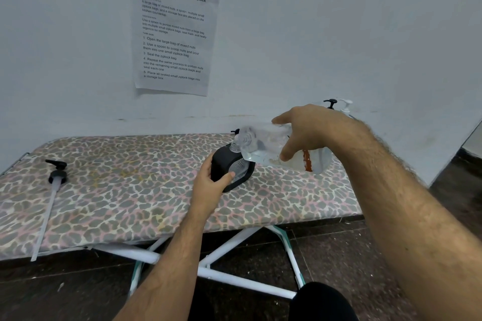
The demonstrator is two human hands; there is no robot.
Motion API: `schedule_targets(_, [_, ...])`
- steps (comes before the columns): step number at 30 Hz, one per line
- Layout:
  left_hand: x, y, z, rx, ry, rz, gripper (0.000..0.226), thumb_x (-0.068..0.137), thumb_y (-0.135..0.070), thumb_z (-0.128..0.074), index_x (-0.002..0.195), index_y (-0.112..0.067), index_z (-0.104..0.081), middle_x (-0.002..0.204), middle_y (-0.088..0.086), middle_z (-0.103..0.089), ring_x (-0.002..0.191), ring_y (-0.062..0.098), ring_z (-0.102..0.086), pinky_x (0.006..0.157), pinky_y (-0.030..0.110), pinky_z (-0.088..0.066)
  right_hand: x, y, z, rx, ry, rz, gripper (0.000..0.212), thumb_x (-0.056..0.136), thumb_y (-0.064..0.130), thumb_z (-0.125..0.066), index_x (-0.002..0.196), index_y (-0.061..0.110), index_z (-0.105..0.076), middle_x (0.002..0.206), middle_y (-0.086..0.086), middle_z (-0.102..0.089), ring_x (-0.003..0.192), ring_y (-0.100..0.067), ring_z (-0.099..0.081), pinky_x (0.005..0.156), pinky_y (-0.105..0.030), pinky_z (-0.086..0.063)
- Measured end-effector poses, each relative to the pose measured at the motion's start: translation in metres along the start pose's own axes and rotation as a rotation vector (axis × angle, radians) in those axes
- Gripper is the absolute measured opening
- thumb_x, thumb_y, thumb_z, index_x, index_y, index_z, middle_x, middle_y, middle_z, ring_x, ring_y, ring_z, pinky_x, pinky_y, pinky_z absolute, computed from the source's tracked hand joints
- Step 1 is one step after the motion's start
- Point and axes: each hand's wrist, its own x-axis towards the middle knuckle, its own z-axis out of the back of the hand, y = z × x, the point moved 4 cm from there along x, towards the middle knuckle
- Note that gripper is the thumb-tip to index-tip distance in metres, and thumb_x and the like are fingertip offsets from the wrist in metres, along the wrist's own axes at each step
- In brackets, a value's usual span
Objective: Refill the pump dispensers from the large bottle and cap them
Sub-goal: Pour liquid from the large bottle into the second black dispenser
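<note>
The right hand [310, 133] held the large bottle [284, 150] tipped nearly on its side, its grip closed around the clear body with the thumb underneath. The bottle's neck pointed left and down, meeting the open mouth of a black dispenser [232, 168] that stood near the far edge of the tabletop [130, 190], right of its middle. Clear liquid lay pooled along the lower side of the tilted bottle, and an orange-brown label strip ran around it near the base. The left hand [211, 182] steadied the dispenser, its grip wrapped around the near side with the thumb across a clear window in the black casing; how full it was could not be told.

A black pump head [56, 172] with its long pale tube lay flat near the left edge of the tabletop. Two more pump tops [337, 104], one black and one white, showed behind the right wrist by the wall.

The tabletop wore a leopard-print cover and stood on crossed white legs over a dark speckled floor. A printed sheet [173, 28] hung on the pale wall above.
</note>
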Motion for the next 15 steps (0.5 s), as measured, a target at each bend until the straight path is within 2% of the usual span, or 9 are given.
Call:
schedule_targets(3, [-0.0001, -0.0003, 0.0001, 0.005, -0.003, 0.001, 0.062, 0.086, -0.010, -0.075, 0.135, -0.038, -0.050, 0.126, -0.013, -0.062, 0.117, 0.009, -0.062, 0.101, 0.042, -0.053, 0.0001, 0.0012, 0.0010, -0.001, -0.001, 0.006, 0.088, 0.072, 0.043, -0.083, 0.148, 0.037, -0.039, 0.141, 0.006, -0.052, 0.122, -0.018, -0.051, 0.088, -0.034, -0.046])
schedule_targets(9, [0.0001, -0.0009, 0.0001, 0.003, -0.003, -0.011, 0.061, 0.085, -0.011, -0.076, 0.121, -0.054, -0.053, 0.129, -0.006, -0.064, 0.117, 0.012, -0.064, 0.100, 0.045, -0.054, -0.0005, 0.0033, 0.0026, 0.003, 0.003, 0.000, 0.089, 0.071, 0.043, -0.084, 0.147, 0.037, -0.040, 0.138, 0.006, -0.053, 0.120, -0.018, -0.052, 0.092, -0.036, -0.049])
schedule_targets(15, [-0.0017, -0.0024, 0.0002, 0.018, 0.002, -0.015, 0.059, 0.087, -0.010, -0.075, 0.126, -0.046, -0.051, 0.124, -0.014, -0.064, 0.115, 0.008, -0.064, 0.100, 0.041, -0.054, -0.0018, 0.0047, 0.0036, 0.012, 0.004, 0.000, 0.088, 0.072, 0.042, -0.084, 0.147, 0.036, -0.040, 0.142, 0.005, -0.051, 0.125, -0.019, -0.050, 0.097, -0.038, -0.047])
